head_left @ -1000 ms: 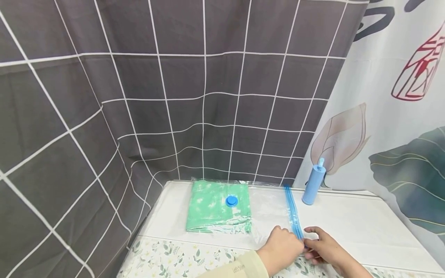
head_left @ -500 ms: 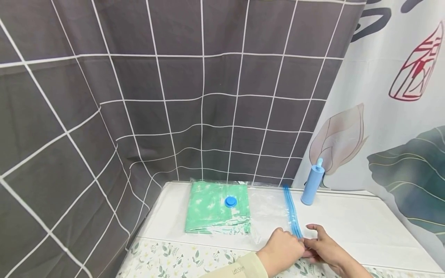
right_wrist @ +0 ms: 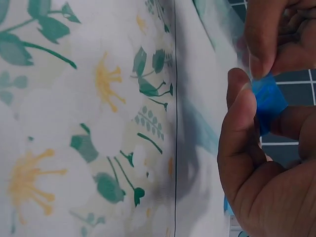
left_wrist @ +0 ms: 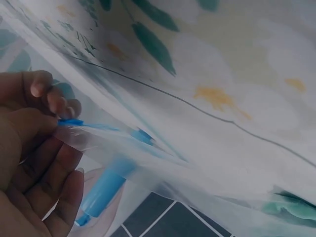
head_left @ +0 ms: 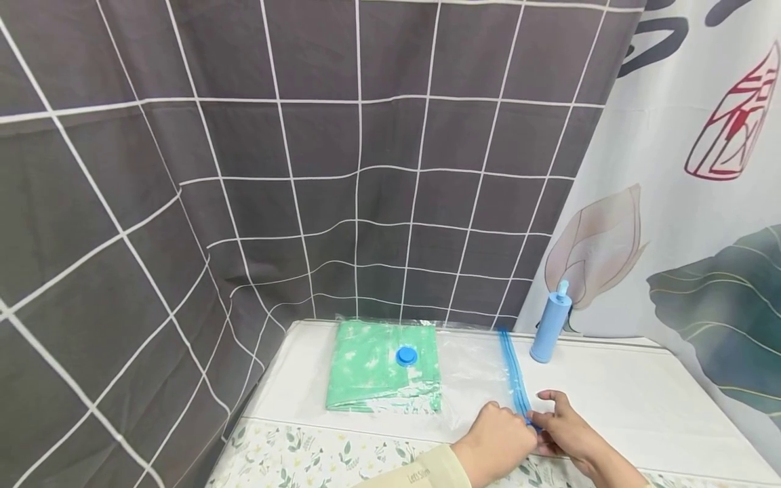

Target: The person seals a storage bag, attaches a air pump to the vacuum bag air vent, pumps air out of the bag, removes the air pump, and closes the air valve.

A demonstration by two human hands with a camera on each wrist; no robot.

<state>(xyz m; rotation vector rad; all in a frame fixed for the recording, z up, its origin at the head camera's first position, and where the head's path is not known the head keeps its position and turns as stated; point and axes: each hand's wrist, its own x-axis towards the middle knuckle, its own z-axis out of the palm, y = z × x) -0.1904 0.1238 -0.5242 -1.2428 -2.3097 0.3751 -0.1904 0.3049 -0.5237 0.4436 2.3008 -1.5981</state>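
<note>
Both hands are pinching the blue zip strip (head_left: 517,386) at the near end of the clear bag (head_left: 470,373) lying on the table (head_left: 610,400): left hand (head_left: 497,440), right hand (head_left: 564,430) (fingers meeting). Green cloth (head_left: 381,369) is sitting inside; the pump (head_left: 551,325) is standing behind.

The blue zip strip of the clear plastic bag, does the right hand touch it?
Touching. The right wrist view shows the right hand pinching the blue zip strip between thumb and fingers.
</note>
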